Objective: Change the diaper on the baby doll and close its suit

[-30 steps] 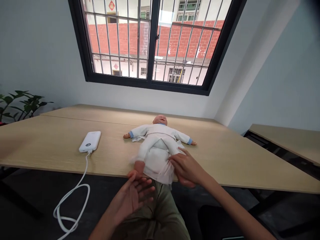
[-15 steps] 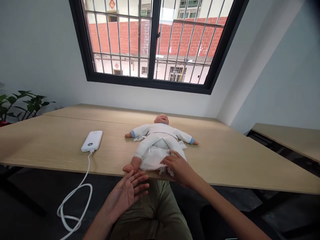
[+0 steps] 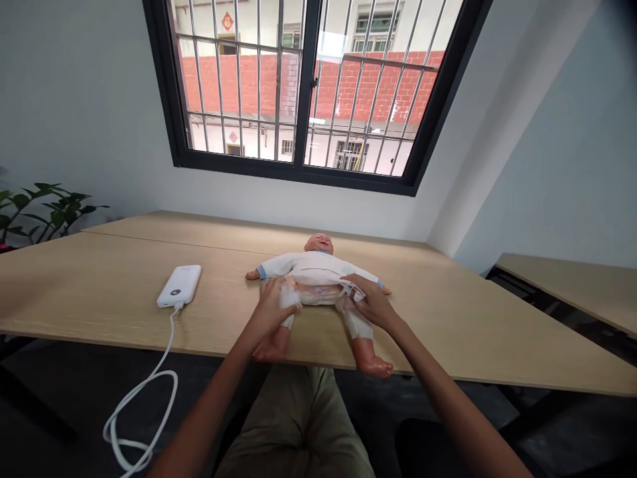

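Note:
A baby doll [image 3: 318, 269] in white clothes with blue cuffs lies on its back on the wooden table [image 3: 99, 292], head toward the window, bare feet at the near edge. My left hand [image 3: 275, 302] is closed on the white cloth at the doll's left hip. My right hand [image 3: 371, 302] pinches the white cloth at the other hip. Both legs lie stretched out between my arms.
A white power bank [image 3: 180, 285] lies left of the doll, its white cable [image 3: 144, 405] looping down off the table edge. A green plant [image 3: 44, 209] stands far left. A second table [image 3: 572, 289] is at the right. A barred window is behind.
Both hands moved up from the doll's feet to its hips. The left hand, open below the table edge before, now grips the cloth. The white cloth is pulled up and the legs lie bare.

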Available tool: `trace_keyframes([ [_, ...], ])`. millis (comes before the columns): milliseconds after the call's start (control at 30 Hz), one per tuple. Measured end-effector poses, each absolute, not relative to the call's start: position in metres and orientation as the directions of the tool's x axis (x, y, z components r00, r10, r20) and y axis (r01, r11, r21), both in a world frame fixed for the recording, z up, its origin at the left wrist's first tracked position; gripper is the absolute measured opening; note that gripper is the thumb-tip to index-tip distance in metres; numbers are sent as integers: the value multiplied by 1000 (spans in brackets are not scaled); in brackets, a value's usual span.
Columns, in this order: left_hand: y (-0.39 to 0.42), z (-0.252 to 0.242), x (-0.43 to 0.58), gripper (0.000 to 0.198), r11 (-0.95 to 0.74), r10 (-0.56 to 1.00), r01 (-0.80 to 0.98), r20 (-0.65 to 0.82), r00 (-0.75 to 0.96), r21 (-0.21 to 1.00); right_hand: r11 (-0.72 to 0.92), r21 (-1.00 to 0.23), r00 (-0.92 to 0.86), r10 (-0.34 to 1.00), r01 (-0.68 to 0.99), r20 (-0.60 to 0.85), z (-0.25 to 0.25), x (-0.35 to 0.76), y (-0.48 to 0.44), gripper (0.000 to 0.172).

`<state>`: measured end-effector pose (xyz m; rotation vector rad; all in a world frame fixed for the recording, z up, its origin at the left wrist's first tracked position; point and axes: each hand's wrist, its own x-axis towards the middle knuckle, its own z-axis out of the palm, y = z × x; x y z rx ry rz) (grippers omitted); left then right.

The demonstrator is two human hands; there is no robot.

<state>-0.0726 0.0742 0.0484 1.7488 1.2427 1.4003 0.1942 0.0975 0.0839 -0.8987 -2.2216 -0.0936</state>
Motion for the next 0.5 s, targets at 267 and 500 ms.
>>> trace_keyframes([
  [267, 130, 53, -65, 25, -535, 842, 365, 443, 309, 762, 651, -230, -368, 645, 723, 670, 83, 189, 129, 42],
  [500, 152, 73, -52, 35, -570, 820, 350, 487, 301, 744, 616, -452, -170, 692, 645, 701, 93, 181, 150, 32],
])
